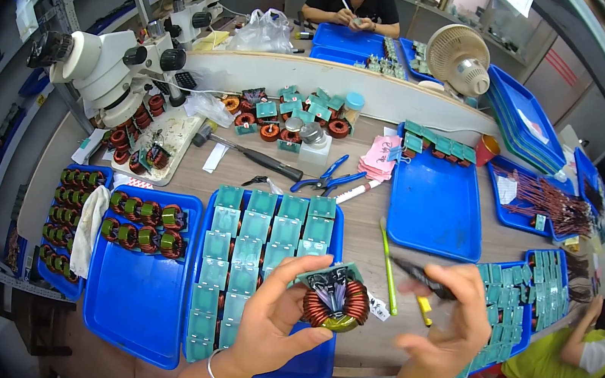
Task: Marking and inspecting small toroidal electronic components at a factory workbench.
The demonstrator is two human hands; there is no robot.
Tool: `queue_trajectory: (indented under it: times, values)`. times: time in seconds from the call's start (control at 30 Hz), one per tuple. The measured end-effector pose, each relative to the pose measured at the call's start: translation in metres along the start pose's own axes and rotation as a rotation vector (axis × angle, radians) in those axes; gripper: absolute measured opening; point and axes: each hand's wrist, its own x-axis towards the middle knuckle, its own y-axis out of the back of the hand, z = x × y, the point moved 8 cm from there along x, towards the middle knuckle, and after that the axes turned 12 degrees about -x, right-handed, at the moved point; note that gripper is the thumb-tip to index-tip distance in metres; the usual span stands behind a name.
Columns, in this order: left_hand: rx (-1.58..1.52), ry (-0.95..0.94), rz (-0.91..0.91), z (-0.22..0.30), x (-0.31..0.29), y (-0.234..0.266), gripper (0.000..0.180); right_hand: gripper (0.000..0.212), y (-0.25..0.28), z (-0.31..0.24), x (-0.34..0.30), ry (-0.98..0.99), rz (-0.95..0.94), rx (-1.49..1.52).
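My left hand [265, 326], a pale bracelet at its wrist, grips a copper-wound ring coil [339, 306] between thumb and fingers. The coil has dark leads at its centre, yellow tape on its lower side and a green circuit board [315, 276] behind it. To the right, my right hand [457, 320] is closed on a slim black tool [424, 277] pointing left toward the coil; blur hides its exact kind. Below the left hand lies a blue tray [193, 282] with rows of green-boarded coils. A small white label [378, 309] shows beside the coil.
Left stand blue trays [134, 304] with taped coils and a microscope [97, 62]. Behind are blue-handled pliers [328, 180], a hammer [260, 159], a blue tray [439, 199] and a fan [457, 56]. A green stick [387, 269] lies mid-table. Co-workers sit opposite and at right.
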Motion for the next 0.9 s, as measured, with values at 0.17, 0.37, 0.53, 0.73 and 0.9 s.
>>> queue_trajectory:
  times: [0.17,0.37,0.53,0.73,0.9]
  values:
    - [-0.095,-0.004,-0.025,0.003,-0.004,-0.004,0.062,0.082,-0.027,-0.002,0.002,0.046,-0.295,0.073]
    - [0.034,-0.047,-0.154,0.0,-0.002,-0.003,0.062,0.077,-0.024,-0.004,-0.002,0.071,-0.275,0.081]
    - [0.161,-0.043,-0.205,0.001,-0.001,-0.012,0.058,0.081,-0.012,-0.01,-0.009,0.171,-0.158,-0.058]
    - [0.289,-0.054,-0.182,0.006,-0.002,-0.017,0.068,0.079,-0.015,-0.017,-0.013,0.239,-0.2,-0.117]
    - [0.435,-0.088,-0.151,0.003,-0.004,-0.01,0.071,0.081,-0.027,-0.023,-0.011,0.255,-0.313,-0.139]
